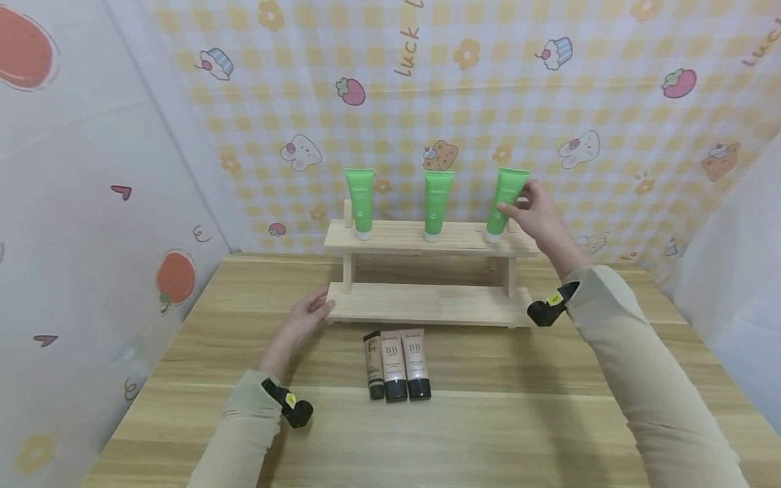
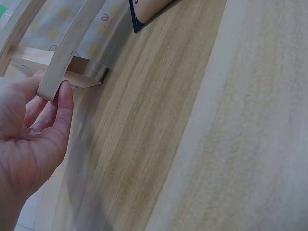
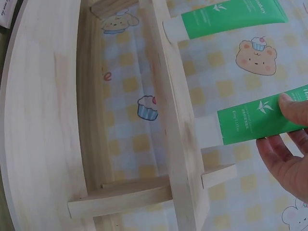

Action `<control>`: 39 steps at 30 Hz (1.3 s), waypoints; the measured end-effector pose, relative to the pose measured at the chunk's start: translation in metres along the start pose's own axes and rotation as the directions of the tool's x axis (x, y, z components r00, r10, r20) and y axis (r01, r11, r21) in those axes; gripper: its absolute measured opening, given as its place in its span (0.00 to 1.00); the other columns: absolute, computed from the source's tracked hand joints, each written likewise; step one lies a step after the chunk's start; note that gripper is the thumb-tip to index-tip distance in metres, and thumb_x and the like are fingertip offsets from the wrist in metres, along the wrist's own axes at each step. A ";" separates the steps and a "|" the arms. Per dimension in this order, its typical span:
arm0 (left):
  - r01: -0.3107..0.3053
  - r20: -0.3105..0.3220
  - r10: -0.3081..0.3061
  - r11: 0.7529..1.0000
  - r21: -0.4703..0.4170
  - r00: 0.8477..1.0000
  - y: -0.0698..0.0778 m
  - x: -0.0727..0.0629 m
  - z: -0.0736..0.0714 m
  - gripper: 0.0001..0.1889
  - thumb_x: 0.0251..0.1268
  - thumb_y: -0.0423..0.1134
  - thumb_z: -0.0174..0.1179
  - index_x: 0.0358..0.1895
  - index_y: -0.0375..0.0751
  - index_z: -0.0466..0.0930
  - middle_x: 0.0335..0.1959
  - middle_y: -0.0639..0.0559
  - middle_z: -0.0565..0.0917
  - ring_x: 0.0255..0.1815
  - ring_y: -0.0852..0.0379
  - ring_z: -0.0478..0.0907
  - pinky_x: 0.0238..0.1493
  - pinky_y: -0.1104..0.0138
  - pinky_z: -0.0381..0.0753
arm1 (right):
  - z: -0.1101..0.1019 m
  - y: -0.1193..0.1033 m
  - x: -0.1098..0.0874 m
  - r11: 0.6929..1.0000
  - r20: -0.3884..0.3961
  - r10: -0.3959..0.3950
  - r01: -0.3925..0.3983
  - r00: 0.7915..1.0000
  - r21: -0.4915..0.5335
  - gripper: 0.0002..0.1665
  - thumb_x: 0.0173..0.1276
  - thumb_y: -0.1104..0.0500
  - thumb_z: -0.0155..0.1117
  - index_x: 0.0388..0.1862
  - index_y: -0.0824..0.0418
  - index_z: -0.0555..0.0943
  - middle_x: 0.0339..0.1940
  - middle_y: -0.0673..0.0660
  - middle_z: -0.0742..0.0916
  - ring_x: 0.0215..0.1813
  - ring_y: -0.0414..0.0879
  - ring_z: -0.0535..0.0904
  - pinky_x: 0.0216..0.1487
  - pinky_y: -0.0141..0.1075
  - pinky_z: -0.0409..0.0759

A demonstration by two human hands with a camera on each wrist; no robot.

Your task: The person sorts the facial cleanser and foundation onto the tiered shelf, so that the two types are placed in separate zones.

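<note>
A pale cloth backdrop (image 1: 390,125) with yellow checks, flowers and cartoon animals rises behind your wood-grain table (image 1: 488,434). On the table, near the backdrop, stands a two-tier wooden shelf (image 1: 390,301), its long boards running left to right in front of you. Your left hand (image 1: 305,317) pinches the left end of the lower board between thumb and fingers. Your right hand (image 1: 537,217) is clamped on a green tube (image 1: 510,186) at the right end of the upper board, thumb in front and fingers behind. That tube's long axis is near upright, its flat crimped end up and leaning to the right, its white cap pointing down at the board; you cannot tell whether the board bears its weight. Two more green tubes stand caps down on the same board: the middle tube (image 1: 436,196) tilts slightly right, and the left-end tube (image 1: 361,193) tips a little to the left. In front of the shelf, two beige BB tubes (image 1: 393,359) and a slimmer brown tube (image 1: 373,362) lie side by side on the table, their dark caps toward you.
</note>
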State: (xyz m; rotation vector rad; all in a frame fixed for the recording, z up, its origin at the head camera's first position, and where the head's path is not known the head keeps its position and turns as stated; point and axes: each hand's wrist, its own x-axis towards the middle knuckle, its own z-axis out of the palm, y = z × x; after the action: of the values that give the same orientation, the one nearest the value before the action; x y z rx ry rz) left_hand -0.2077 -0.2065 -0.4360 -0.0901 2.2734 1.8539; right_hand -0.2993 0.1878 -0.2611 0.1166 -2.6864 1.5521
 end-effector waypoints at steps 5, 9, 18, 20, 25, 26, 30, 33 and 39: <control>0.009 -0.003 -0.009 1.000 0.000 1.000 0.000 0.000 0.002 0.31 0.69 0.42 0.48 0.71 0.39 0.48 0.68 0.33 0.59 0.66 0.38 0.62 0.62 0.56 0.72 | 0.000 0.005 0.002 1.000 -0.013 -0.001 0.001 1.000 0.001 0.35 0.66 0.60 0.56 0.68 0.65 0.53 0.67 0.66 0.67 0.67 0.61 0.64 0.68 0.53 0.63; 0.005 0.012 -0.005 1.000 0.015 1.000 0.000 -0.002 0.001 0.31 0.69 0.42 0.47 0.71 0.38 0.48 0.68 0.33 0.58 0.67 0.38 0.60 0.64 0.54 0.69 | 0.000 0.008 0.003 1.000 -0.018 -0.013 0.013 1.000 -0.008 0.35 0.66 0.61 0.56 0.68 0.65 0.54 0.67 0.66 0.68 0.67 0.61 0.64 0.68 0.52 0.64; 0.007 0.006 -0.007 1.000 0.027 1.000 0.003 -0.001 0.000 0.31 0.69 0.42 0.48 0.71 0.39 0.48 0.69 0.34 0.58 0.66 0.38 0.61 0.64 0.54 0.69 | 0.003 0.015 0.006 0.998 -0.019 -0.051 0.050 0.999 -0.039 0.35 0.68 0.57 0.53 0.69 0.65 0.52 0.68 0.67 0.66 0.68 0.63 0.62 0.68 0.54 0.63; 0.015 0.001 -0.015 1.000 0.024 1.000 0.002 0.000 -0.001 0.30 0.69 0.41 0.48 0.71 0.40 0.49 0.68 0.34 0.58 0.66 0.38 0.62 0.64 0.54 0.70 | 0.004 0.016 0.005 0.997 -0.019 -0.068 0.067 0.998 -0.048 0.35 0.68 0.57 0.53 0.68 0.66 0.52 0.67 0.68 0.66 0.67 0.64 0.62 0.68 0.55 0.63; 0.025 0.002 -0.025 1.000 0.017 1.000 0.002 0.001 -0.001 0.31 0.69 0.42 0.48 0.71 0.40 0.49 0.69 0.34 0.58 0.67 0.38 0.61 0.65 0.53 0.68 | 0.005 0.017 0.004 0.995 -0.010 -0.089 0.089 0.996 -0.047 0.34 0.69 0.59 0.52 0.68 0.67 0.51 0.67 0.69 0.65 0.67 0.65 0.62 0.67 0.56 0.63; 0.026 0.004 -0.026 0.999 0.020 1.000 0.002 0.001 0.000 0.31 0.69 0.42 0.48 0.71 0.40 0.49 0.69 0.34 0.58 0.67 0.38 0.61 0.65 0.53 0.67 | 0.005 0.017 0.004 0.995 -0.007 -0.091 0.090 0.996 -0.044 0.34 0.69 0.59 0.51 0.68 0.67 0.50 0.67 0.70 0.65 0.67 0.66 0.62 0.67 0.56 0.63; 0.028 -0.004 -0.028 0.999 0.039 1.000 0.002 0.001 -0.001 0.31 0.69 0.44 0.48 0.71 0.41 0.49 0.69 0.34 0.58 0.68 0.39 0.59 0.66 0.53 0.66 | 0.005 0.018 0.006 0.996 0.003 -0.089 0.089 0.996 -0.030 0.35 0.69 0.61 0.51 0.69 0.64 0.49 0.68 0.70 0.65 0.68 0.65 0.61 0.67 0.56 0.62; 0.035 -0.013 -0.034 0.999 0.031 0.999 0.002 0.002 0.000 0.31 0.69 0.43 0.48 0.71 0.42 0.49 0.69 0.34 0.58 0.68 0.39 0.59 0.66 0.53 0.66 | 0.006 0.020 0.006 0.996 0.010 -0.082 0.083 0.997 -0.029 0.36 0.69 0.62 0.51 0.70 0.62 0.48 0.68 0.69 0.64 0.68 0.64 0.61 0.67 0.56 0.63; 0.035 -0.007 -0.035 0.999 0.015 0.999 0.002 0.002 -0.001 0.31 0.69 0.42 0.48 0.71 0.41 0.48 0.69 0.34 0.57 0.68 0.38 0.59 0.66 0.53 0.66 | 0.005 0.025 0.003 0.999 0.018 -0.048 0.049 0.999 -0.016 0.41 0.67 0.60 0.54 0.72 0.60 0.45 0.69 0.68 0.62 0.68 0.63 0.61 0.66 0.53 0.66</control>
State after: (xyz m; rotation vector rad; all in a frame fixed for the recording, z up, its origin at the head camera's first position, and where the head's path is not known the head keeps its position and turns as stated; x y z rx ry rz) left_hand -0.2103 -0.2064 -0.4344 -0.1331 2.2752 1.8215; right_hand -0.3046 0.1959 -0.2850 0.1942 -2.6875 1.5224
